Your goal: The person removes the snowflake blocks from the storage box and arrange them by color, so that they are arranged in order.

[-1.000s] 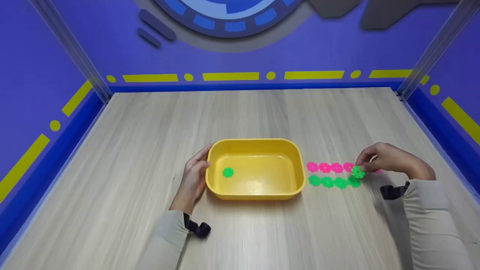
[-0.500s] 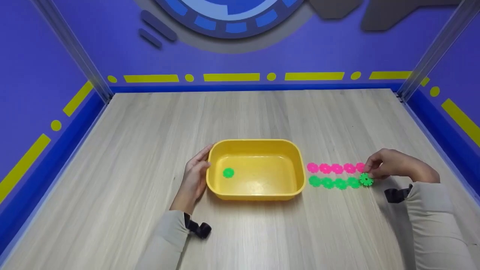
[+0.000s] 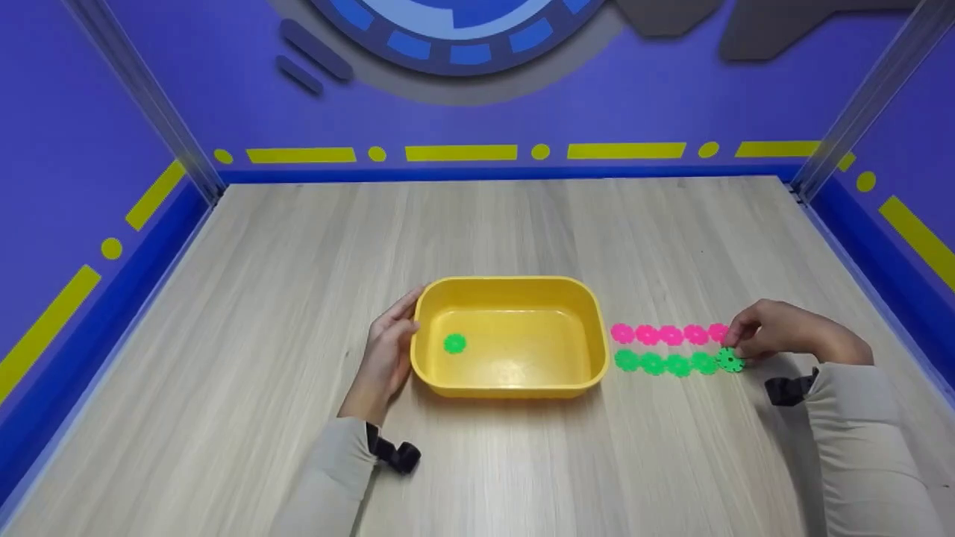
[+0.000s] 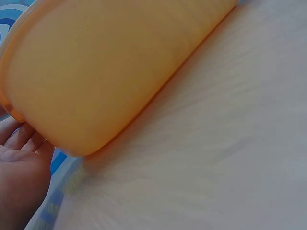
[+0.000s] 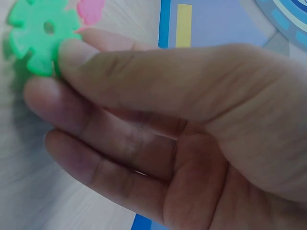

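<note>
A yellow plastic basin (image 3: 515, 391) sits on the table, with my left hand (image 3: 388, 350) holding its left side, thumb at the rim and fingers along the outer wall. One green notched disc (image 3: 454, 343) lies inside it. To the right of the basin, my right hand (image 3: 776, 332) pinches another green notched disc (image 5: 45, 36) between thumb and fingers, at the right end of a row of green discs (image 3: 678, 365). Behind that runs a row of pink notched discs (image 3: 671, 335); its right end is close to my fingers. In the left wrist view, the fingertips (image 4: 36, 141) touch the basin's wall.
The wood-grain table (image 3: 477, 462) extends around the basin and the rows. Blue-purple panels (image 3: 477, 119) with yellow marks stand at the back and both sides, joined by metal posts (image 3: 865, 89). Each wrist carries a small black camera (image 3: 403, 457).
My right hand has moved slightly right and towards me, bringing the green disc from over the pink row down to the green row's right end. The left hand and basin stay put.
</note>
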Tool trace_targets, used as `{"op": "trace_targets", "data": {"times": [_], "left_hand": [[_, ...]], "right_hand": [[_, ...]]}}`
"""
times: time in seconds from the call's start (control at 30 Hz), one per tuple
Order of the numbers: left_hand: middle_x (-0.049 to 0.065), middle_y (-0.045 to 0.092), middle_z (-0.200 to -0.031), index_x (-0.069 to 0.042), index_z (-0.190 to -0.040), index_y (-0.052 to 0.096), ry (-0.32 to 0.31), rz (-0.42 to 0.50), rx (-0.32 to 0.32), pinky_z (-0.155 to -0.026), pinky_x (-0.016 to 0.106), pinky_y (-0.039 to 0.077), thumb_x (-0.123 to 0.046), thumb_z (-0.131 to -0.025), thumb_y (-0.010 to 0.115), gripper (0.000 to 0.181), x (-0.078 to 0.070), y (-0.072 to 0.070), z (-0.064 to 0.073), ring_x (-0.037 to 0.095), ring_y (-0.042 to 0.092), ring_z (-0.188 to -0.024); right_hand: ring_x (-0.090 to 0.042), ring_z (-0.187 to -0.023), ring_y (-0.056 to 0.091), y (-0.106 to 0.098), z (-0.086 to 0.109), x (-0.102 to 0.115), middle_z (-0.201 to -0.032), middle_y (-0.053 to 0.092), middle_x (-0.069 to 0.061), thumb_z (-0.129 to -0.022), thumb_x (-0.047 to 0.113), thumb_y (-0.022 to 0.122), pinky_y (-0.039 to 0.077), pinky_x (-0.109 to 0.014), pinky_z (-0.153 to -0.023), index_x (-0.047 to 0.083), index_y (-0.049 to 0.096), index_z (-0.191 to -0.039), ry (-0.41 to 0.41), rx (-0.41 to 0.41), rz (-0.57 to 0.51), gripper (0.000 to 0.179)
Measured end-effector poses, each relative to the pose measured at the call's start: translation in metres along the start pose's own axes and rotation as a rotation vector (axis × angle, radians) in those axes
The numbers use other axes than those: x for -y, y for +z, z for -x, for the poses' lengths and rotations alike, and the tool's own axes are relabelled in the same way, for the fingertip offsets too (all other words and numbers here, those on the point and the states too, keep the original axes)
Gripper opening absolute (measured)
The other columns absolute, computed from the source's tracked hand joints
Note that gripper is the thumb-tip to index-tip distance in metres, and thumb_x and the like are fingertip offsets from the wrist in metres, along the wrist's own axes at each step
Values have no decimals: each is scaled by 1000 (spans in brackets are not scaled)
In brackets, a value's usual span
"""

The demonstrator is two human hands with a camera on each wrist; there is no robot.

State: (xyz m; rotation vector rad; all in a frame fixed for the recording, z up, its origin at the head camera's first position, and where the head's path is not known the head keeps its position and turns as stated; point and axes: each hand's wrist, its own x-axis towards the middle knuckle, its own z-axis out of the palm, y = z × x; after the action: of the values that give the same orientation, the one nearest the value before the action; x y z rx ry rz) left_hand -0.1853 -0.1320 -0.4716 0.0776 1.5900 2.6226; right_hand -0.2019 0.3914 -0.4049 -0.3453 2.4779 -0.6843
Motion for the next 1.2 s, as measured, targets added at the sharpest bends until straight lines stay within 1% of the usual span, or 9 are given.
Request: {"op": "trace_targets", "data": {"times": [0.13, 0.33, 0.57, 0.77, 0.83, 1.0, 1.2], "left_hand": [[17, 27, -157, 6, -147, 30, 0, -9, -5, -117, 35, 27, 9, -84, 38, 63, 0, 0, 0, 24, 25, -146], [18, 29, -156, 6, -146, 31, -2, 14, -14, -117, 35, 28, 9, -83, 39, 63, 0, 1, 0, 24, 27, -145], [18, 28, -156, 6, -146, 31, -3, 24, -6, -117, 35, 27, 9, -84, 39, 63, 0, 1, -1, 24, 26, -145], [18, 29, -156, 6, -146, 31, -3, 19, -7, -117, 35, 27, 9, -84, 40, 64, 0, 0, 0, 24, 26, -146], [18, 28, -156, 6, -146, 30, 0, 19, -3, -117, 35, 27, 9, -84, 40, 64, 0, 0, -1, 24, 26, -146], [18, 27, -157, 6, -147, 29, 4, 21, 13, -117, 34, 28, 9, -84, 38, 63, 0, 0, -1, 25, 26, -146], [17, 27, -157, 6, -147, 29, -1, 33, 4, -116, 33, 28, 9, -84, 38, 63, 0, 0, -1, 24, 26, -146]], "right_hand": [[-9, -72, 61, 1, -1, -1, -85, 69, -4, -81, 7, 68, 54, -21, -64, -2, 69, -93, 4, -4, 1, 15], [-12, -73, 63, 2, -1, 0, -86, 69, -5, -83, 8, 68, 55, -23, -64, -3, 68, -94, 13, -7, -20, 16], [-15, -75, 64, 2, -1, 2, -87, 70, -5, -84, 8, 67, 55, -24, -65, -3, 68, -95, 39, -3, -42, 16], [-14, -70, 62, -2, 1, 5, -83, 70, -6, -84, 7, 66, 54, -25, -62, -2, 69, -95, 19, -20, -20, 14], [-13, -69, 60, -4, 1, 8, -83, 69, -5, -84, 9, 66, 52, -26, -62, 0, 69, -95, 12, -34, 5, 14], [-13, -73, 59, -7, 0, 17, -88, 69, -4, -86, 13, 66, 51, -27, -64, 2, 71, -100, -5, -77, 48, 19], [-15, -80, 60, -10, -4, 37, -93, 70, -7, -87, 9, 63, 50, -26, -64, 0, 69, -107, -39, -129, 85, 23]]}}
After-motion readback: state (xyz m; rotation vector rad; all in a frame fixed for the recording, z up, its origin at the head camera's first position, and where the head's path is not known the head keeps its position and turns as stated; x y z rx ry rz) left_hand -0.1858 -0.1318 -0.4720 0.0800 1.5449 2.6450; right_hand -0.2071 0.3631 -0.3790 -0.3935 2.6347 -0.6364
